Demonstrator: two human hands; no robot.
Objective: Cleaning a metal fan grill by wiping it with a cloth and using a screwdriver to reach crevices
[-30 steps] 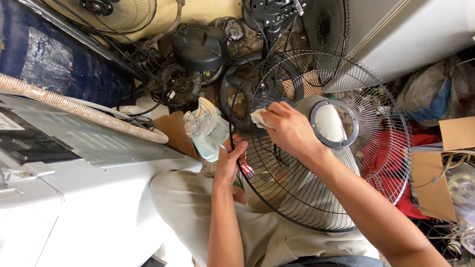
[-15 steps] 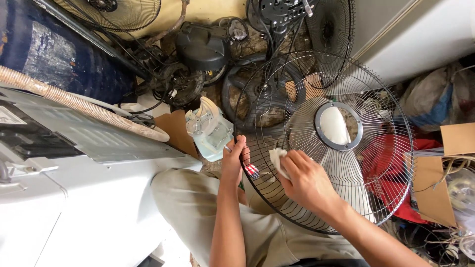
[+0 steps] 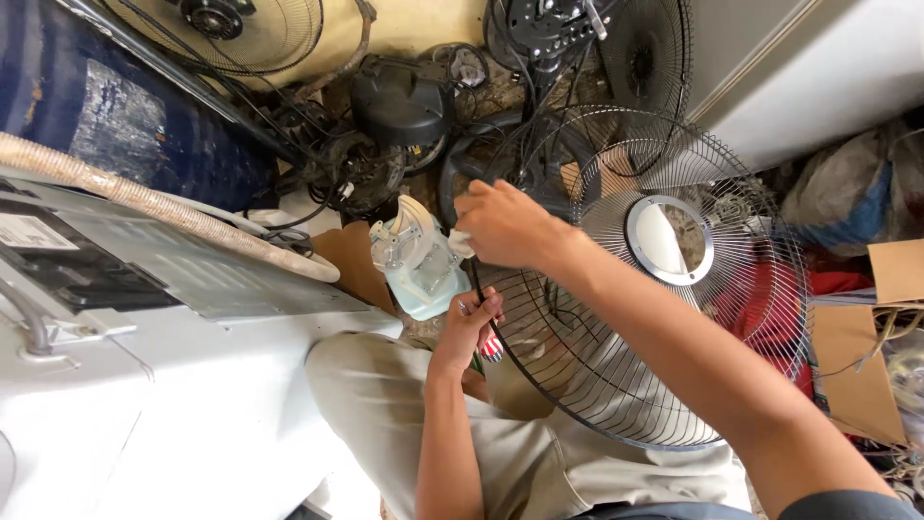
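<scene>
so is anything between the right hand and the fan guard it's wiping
Only the small white cloth held under the right hand, pressed at the fan guard rim. The left hand grips the rim lower down, clear of it.

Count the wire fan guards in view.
3: one fan guard held by both hands on the lap, one top left, one dark one top centre. Clutter may hide others.

— What are we seeing lying beyond the fingers?
— A black motor housing (image 3: pixel 399 96) and tangled black cables (image 3: pixel 327 164).
— And left of the fingers?
— A white appliance casing (image 3: pixel 144 404) is sitting there, and cardboard (image 3: pixel 900 270) is lying far right.
</scene>
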